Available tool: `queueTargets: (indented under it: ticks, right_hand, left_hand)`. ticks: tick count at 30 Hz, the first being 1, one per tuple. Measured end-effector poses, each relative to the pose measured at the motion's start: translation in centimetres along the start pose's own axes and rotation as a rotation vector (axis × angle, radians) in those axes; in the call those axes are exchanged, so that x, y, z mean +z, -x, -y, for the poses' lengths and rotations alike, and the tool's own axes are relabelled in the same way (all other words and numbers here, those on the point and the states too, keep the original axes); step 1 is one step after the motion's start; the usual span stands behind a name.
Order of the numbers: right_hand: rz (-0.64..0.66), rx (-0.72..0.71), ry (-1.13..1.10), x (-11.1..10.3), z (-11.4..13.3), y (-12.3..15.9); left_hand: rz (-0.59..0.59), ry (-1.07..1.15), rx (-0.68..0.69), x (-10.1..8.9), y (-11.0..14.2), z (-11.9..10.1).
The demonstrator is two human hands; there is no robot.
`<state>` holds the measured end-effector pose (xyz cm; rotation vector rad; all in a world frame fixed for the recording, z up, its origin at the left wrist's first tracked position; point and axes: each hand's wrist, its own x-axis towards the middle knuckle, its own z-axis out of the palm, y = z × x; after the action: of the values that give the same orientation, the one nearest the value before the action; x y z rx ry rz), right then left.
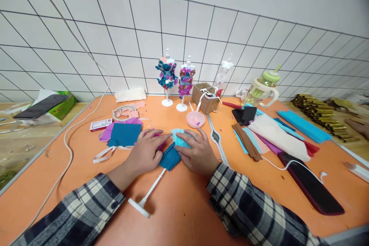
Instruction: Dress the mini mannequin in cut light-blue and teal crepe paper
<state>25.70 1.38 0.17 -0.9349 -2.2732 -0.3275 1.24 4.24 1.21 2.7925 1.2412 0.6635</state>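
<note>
A small white dress form on a stand (155, 183) lies tilted on the table between my hands, its round base toward me. Dark teal crepe paper (170, 158) covers its lower part, and pleated light blue crepe paper (181, 141) wraps the upper part. My left hand (145, 148) holds it from the left, thumb by the teal paper and fingers reaching to the top. My right hand (200, 152) grips the light blue paper, fingers curved over it. Part of the body is hidden by the fingers. Purple material shows behind my left fingers.
Two decorated dress forms (167, 75) (187, 80) stand at the back beside a cardboard box (205, 100) and pink bowl (195, 119). Teal paper sheets (125, 134) lie left. Right are paper strips (279, 136), a dark phone (311, 188) and a lidded jug (263, 88). A cable (69, 138) crosses left.
</note>
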Motion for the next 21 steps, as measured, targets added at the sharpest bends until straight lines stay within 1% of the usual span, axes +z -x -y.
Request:
queueTargets:
  ticks: [2,3,7,9,12,16,19,21]
  right_hand:
    - [-0.003,-0.006,0.01,-0.1,0.0,0.0]
    - [-0.001,-0.008,0.013,-0.1,0.1,0.0]
    - [0.019,-0.006,0.025,-0.3,0.1,0.1]
    - [0.029,-0.003,0.029,-0.4,0.1,0.1]
    - [0.046,0.0,0.025,-0.5,0.1,0.2]
    - [0.066,0.003,0.022,-0.5,0.1,0.3]
    - [0.073,0.007,0.023,-0.4,0.0,0.4]
    - [0.073,0.008,0.024,-0.4,0.0,0.4]
  left_hand:
    - [0.048,0.03,-0.105,-0.1,0.1,-0.7]
    - [0.078,0.052,-0.134,-0.2,0.1,-0.9]
    - [0.179,0.142,-0.178,-0.3,0.1,-1.5]
    - [0.196,0.186,-0.182,-0.2,0.2,-1.6]
    - [0.167,0.221,-0.142,-0.1,0.3,-1.4]
    - [0.117,0.254,-0.025,0.0,0.3,-0.6]
    - [0.107,0.277,0.03,0.1,0.3,-0.1]
    - [0.116,0.256,0.056,0.1,0.2,0.1]
